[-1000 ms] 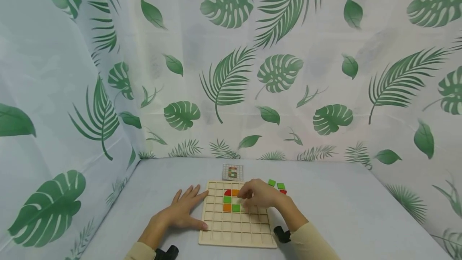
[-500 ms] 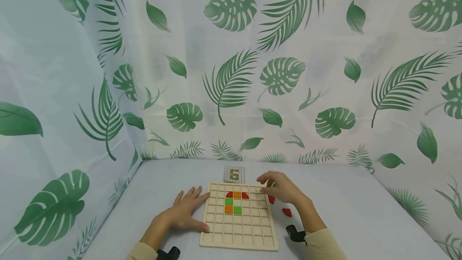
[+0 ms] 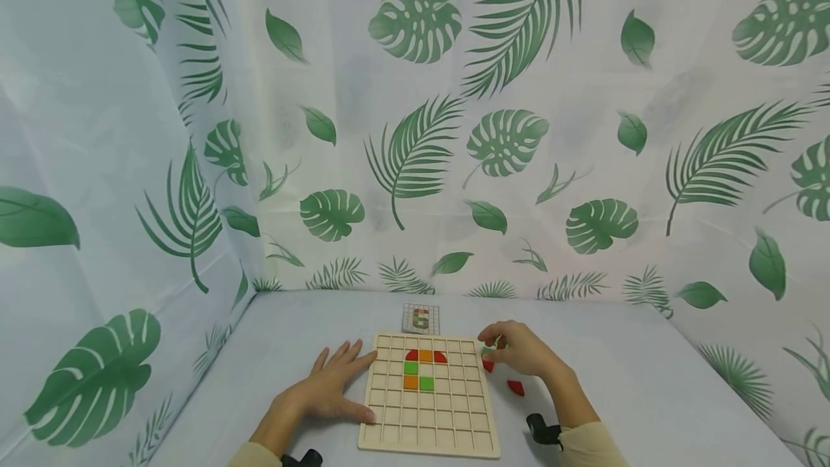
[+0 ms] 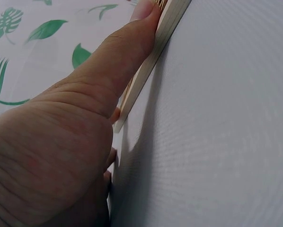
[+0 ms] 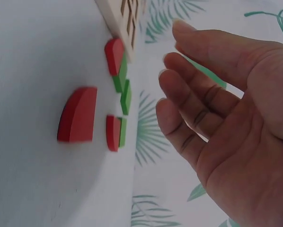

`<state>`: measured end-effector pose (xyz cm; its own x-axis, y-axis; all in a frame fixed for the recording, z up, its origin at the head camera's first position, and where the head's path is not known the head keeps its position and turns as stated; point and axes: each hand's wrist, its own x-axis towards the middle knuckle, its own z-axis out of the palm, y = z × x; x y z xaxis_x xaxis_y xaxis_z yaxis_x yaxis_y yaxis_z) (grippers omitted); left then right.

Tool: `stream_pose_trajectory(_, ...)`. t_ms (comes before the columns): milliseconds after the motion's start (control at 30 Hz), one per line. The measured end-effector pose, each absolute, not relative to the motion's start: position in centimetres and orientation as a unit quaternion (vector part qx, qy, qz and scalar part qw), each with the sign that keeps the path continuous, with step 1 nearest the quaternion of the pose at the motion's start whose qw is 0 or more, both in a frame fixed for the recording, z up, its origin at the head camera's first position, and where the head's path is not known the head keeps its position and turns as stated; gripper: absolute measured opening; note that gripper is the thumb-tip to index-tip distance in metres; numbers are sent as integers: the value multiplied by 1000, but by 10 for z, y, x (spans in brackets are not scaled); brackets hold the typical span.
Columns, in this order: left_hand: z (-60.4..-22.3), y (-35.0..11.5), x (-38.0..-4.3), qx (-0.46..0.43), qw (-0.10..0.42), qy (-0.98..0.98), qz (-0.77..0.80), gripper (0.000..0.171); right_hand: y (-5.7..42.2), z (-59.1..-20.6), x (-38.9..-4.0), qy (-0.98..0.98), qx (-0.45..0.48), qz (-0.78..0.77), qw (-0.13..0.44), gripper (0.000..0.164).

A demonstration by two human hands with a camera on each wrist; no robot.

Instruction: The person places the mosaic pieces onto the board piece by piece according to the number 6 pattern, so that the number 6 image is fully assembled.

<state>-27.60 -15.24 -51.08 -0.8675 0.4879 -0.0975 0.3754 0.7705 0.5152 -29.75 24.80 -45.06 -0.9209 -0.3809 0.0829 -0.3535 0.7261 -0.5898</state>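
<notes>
My left hand (image 3: 327, 388) lies spread at the left edge of a wooden grid board (image 3: 415, 420), with the thumb (image 4: 127, 47) on its rim. Set in the board's squares are red quarter-round tiles (image 3: 440, 357), orange square tiles (image 3: 411, 382) and green square tiles (image 3: 426, 384). Past the board's right edge, my right hand (image 3: 521, 352) hovers over loose tiles, its fingers loosely bent. Nothing shows between thumb and fingers in the right wrist view. Below it there lie red quarter-round tiles (image 5: 79, 116) and green tiles (image 5: 126, 97), partly hidden by the hand in the head view.
A small printed card (image 3: 421, 318) with a coloured grid pattern lies just behind the board. The pale table (image 3: 622, 388) meets leaf-printed cloth (image 3: 421, 164) at the back and sides. Black wrist cameras (image 3: 543, 429) sit on both wrists.
My right hand has left the board and moved right, over the loose tiles. A red quarter-round tile now shows at the spot where its fingers were. My left hand stays at the board's edge.
</notes>
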Motion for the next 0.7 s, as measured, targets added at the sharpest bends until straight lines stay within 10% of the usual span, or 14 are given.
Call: stream_pose_trajectory(700,-510,-151,-275,223,116,934,254,114,277,-462,-303,951,-46,-306,14,23)
